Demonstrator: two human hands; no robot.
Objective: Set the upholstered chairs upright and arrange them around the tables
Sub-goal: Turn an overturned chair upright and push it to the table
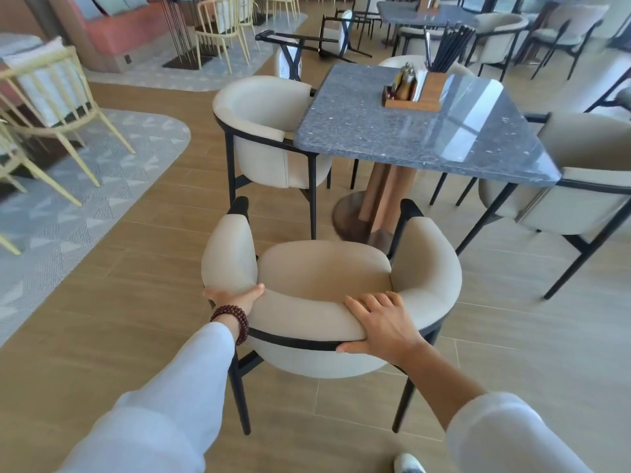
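A beige upholstered chair with black legs stands upright just in front of me, its open side facing the grey stone table. My left hand grips the curved backrest at its left side. My right hand grips the backrest's right side, fingers over the top and thumb under the rim. A second beige chair stands upright at the table's left side, and a third at its right. Farther back a chair lies tipped over on the floor.
A wooden caddy with bottles and black sticks sits on the table. The table's round pedestal base is ahead of the held chair. Yellow wooden chairs stand on a patterned rug at the left. More tables and chairs fill the back.
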